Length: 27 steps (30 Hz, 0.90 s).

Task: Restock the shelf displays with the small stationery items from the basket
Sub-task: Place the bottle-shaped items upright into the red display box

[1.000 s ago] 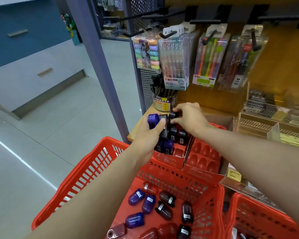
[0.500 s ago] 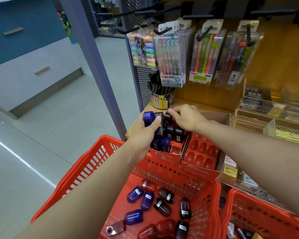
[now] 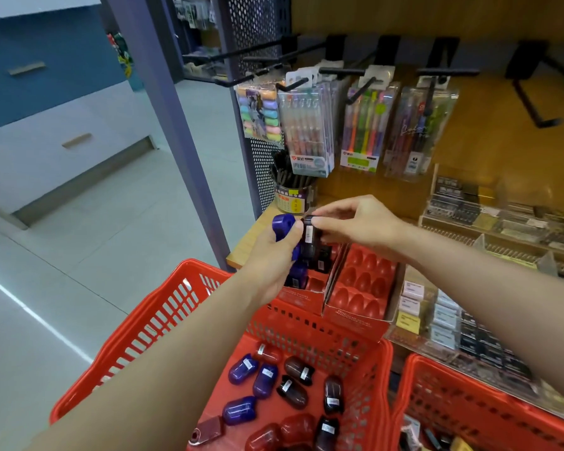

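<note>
Meanwhile right hand (image 3: 355, 222) pinches dark sharpener (image 3: 309, 232) above tray (image 3: 310, 297).

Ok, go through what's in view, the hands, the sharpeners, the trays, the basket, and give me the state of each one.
left hand: grips a blue sharpener and more.
right hand: pinches a dark sharpener.
left display tray: partly filled.
right display tray: sockets bare.
red basket: holds loose sharpeners, blue, dark and red.
pen packs: hanging on hooks.

Pale tiled floor (image 3: 79, 255), blue wall (image 3: 46, 70).
</note>
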### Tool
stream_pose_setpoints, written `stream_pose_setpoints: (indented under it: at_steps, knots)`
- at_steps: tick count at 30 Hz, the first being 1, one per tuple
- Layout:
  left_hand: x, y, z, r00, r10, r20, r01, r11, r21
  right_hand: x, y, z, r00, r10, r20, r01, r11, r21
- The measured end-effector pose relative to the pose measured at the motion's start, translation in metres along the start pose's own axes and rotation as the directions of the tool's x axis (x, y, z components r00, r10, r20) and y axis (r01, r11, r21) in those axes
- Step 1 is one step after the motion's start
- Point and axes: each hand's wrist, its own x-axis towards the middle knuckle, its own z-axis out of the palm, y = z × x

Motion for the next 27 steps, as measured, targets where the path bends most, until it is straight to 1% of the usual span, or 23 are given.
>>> stream_pose_setpoints:
  at_steps: [2, 3, 4, 6, 7, 9, 11, 13, 17, 22, 27]
  knots:
    - [0.0, 0.0, -0.001, 0.999, -0.005, 0.034, 0.006, 0.999, -0.042, 0.002, 0.001, -0.004, 1.0, 0.002, -0.003, -0.002, 0.998, -0.068]
    - [0.001, 0.001, -0.001, 0.999, 0.001, 0.036, 0.0, 0.999, -0.039, 0.005, 0.002, -0.006, 0.999, -0.006, -0.037, 0.002, 0.994, -0.109]
    - [0.001, 0.001, -0.001, 1.0, 0.012, 0.017, -0.011, 1.0, -0.012, 0.009, 0.003, -0.009, 0.995, -0.01, -0.103, -0.005, 0.99, -0.144]
    - [0.003, 0.001, -0.005, 0.996, 0.054, -0.071, -0.044, 0.99, 0.137, 0.02, 0.005, -0.016, 0.966, 0.0, -0.259, -0.045, 0.984, -0.17]
    - [0.003, -0.001, -0.008, 0.99, 0.091, -0.104, -0.065, 0.972, 0.226, 0.024, 0.007, -0.019, 0.95, -0.004, -0.313, -0.057, 0.981, -0.187]
    - [0.004, -0.005, -0.013, 0.979, 0.17, -0.111, -0.12, 0.926, 0.358, 0.029, 0.014, -0.019, 0.928, -0.073, -0.364, -0.055, 0.942, -0.33]
    - [0.002, -0.013, -0.017, 0.978, 0.184, -0.102, -0.126, 0.901, 0.415, 0.032, 0.021, -0.014, 0.931, -0.131, -0.341, -0.04, 0.891, -0.453]
    - [0.001, -0.017, -0.018, 0.983, 0.152, -0.101, -0.102, 0.917, 0.384, 0.036, 0.028, -0.005, 0.94, -0.123, -0.32, -0.054, 0.868, -0.494]
    - [0.005, -0.017, -0.019, 0.987, 0.135, -0.084, -0.098, 0.932, 0.349, 0.043, 0.036, 0.008, 0.951, -0.103, -0.293, -0.094, 0.803, -0.588]
    - [0.007, -0.019, -0.023, 0.994, 0.107, -0.036, -0.089, 0.937, 0.337, 0.051, 0.037, 0.014, 0.933, -0.077, -0.353, -0.145, 0.814, -0.563]
    - [0.006, -0.023, -0.028, 0.995, 0.096, 0.0, -0.091, 0.945, 0.315, 0.051, 0.037, 0.02, 0.924, -0.123, -0.361, -0.124, 0.798, -0.589]
